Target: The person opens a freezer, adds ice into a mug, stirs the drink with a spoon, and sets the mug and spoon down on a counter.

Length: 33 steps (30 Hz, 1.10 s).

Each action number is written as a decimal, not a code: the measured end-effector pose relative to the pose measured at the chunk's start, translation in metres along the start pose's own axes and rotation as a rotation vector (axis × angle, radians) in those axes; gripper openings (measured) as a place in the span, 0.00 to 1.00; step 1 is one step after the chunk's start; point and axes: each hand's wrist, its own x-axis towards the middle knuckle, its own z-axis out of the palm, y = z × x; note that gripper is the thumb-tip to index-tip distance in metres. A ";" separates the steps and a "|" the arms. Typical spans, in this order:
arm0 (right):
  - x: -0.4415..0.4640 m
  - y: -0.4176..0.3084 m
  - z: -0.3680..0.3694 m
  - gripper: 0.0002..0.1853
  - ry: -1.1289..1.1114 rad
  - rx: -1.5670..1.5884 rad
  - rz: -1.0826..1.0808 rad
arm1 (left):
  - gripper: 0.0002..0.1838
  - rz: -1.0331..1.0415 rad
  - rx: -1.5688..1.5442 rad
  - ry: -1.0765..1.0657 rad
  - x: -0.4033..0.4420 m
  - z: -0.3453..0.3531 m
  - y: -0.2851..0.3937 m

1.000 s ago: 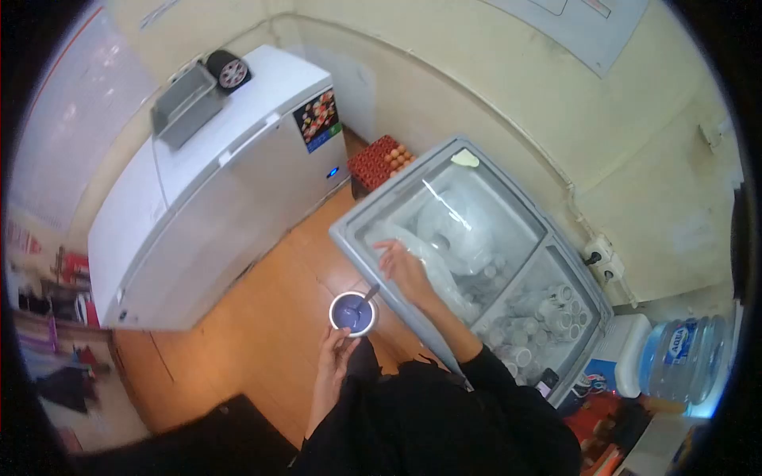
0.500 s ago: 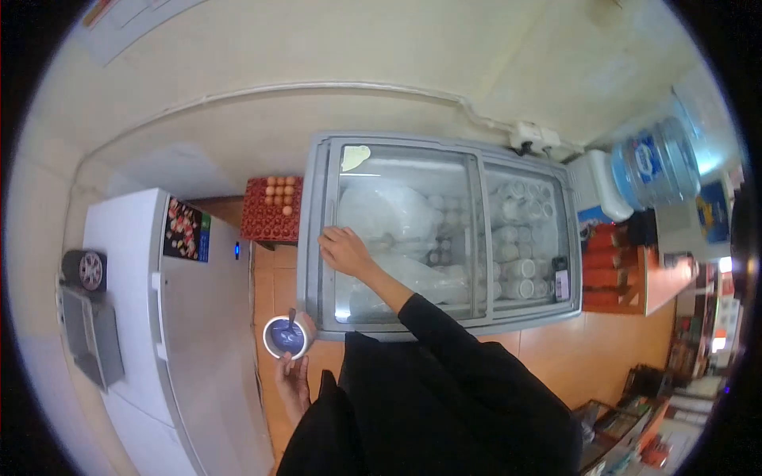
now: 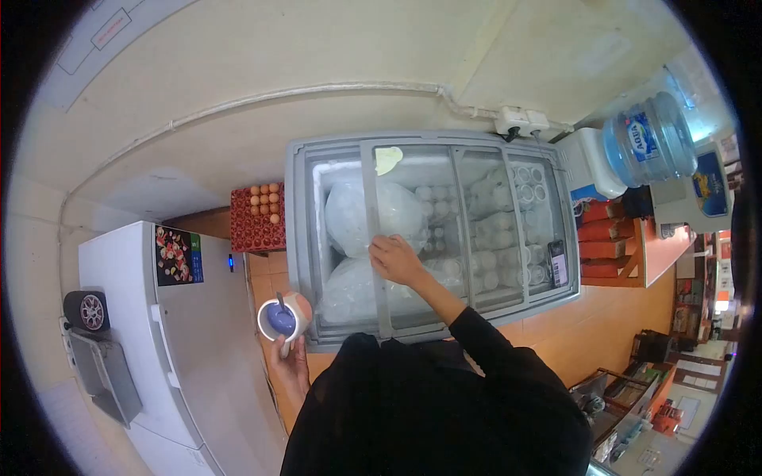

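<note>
My left hand (image 3: 291, 366) grips a white mug (image 3: 298, 311) by its handle, low at the left of the chest freezer (image 3: 300, 238). Purple liquid and a spoon (image 3: 280, 300) are inside the mug. My right hand (image 3: 396, 259) is closed on the left edge frame of the freezer's sliding glass lid (image 3: 379, 309), which stands partly open. Through the gap at the left, large clear bags (image 3: 347, 218) of what looks like ice show. Under the glass farther right are several bottles or cups (image 3: 486, 262), blurred by the pane.
An egg tray stack (image 3: 248, 230) with several eggs stands left of the freezer. A white refrigerator (image 3: 214, 341) is at the far left. A phone (image 3: 558, 263) lies on the freezer's right end. Beyond it are a water dispenser with a bottle (image 3: 651, 139) and a wooden shelf (image 3: 627, 270).
My right hand has slid the glass lid to the right, uncovering the freezer's left part. The mug in my left hand has tilted slightly, and the whole view has shifted a little.
</note>
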 end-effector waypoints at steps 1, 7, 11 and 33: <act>-0.001 0.002 -0.002 0.07 -0.037 -0.006 0.032 | 0.25 -0.003 -0.008 0.007 0.006 -0.006 -0.002; -0.020 0.020 0.003 0.07 0.055 -0.021 0.062 | 0.25 -0.020 0.048 0.003 0.013 -0.002 -0.013; -0.018 0.013 0.001 0.07 0.078 -0.013 0.080 | 0.26 -0.002 0.034 -0.017 0.024 0.003 -0.007; -0.076 0.051 -0.050 0.10 0.185 -0.002 0.172 | 0.29 -0.129 0.277 -0.244 0.010 0.124 -0.054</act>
